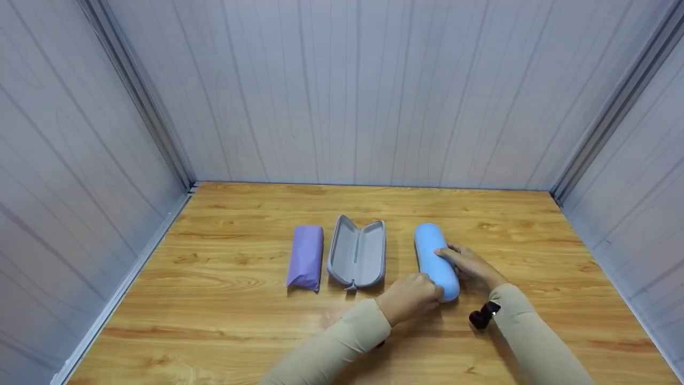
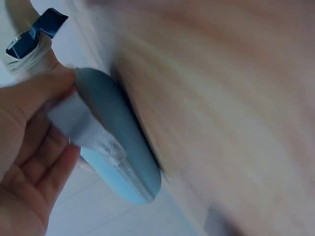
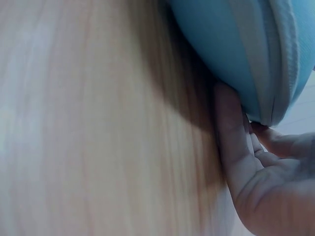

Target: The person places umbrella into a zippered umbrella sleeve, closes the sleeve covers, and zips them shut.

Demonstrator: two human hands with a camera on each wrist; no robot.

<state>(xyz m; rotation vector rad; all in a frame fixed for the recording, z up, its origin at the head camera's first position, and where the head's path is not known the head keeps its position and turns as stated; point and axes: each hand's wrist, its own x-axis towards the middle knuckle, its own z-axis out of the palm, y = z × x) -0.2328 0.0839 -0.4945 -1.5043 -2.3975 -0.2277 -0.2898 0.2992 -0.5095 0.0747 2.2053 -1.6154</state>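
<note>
A closed light-blue zippered glasses case (image 1: 432, 251) lies on the table, tilted slightly in the head view. At its near end my left hand (image 1: 411, 297) pinches a grey fabric tab (image 2: 81, 125) between thumb and fingers, and the zipper seam runs on from there along the case. My right hand (image 1: 473, 267) grips the case from its right side, with the thumb on top. In the right wrist view its fingers (image 3: 231, 130) lie low against the blue shell, close to the tabletop.
Left of the blue case, a grey-lined glasses case (image 1: 370, 256) stands open with its zipper end toward me. Beside that lies a flat purple pouch (image 1: 306, 256). Pale panelled walls (image 1: 352, 96) enclose the wooden table (image 1: 214, 310) at the back and both sides.
</note>
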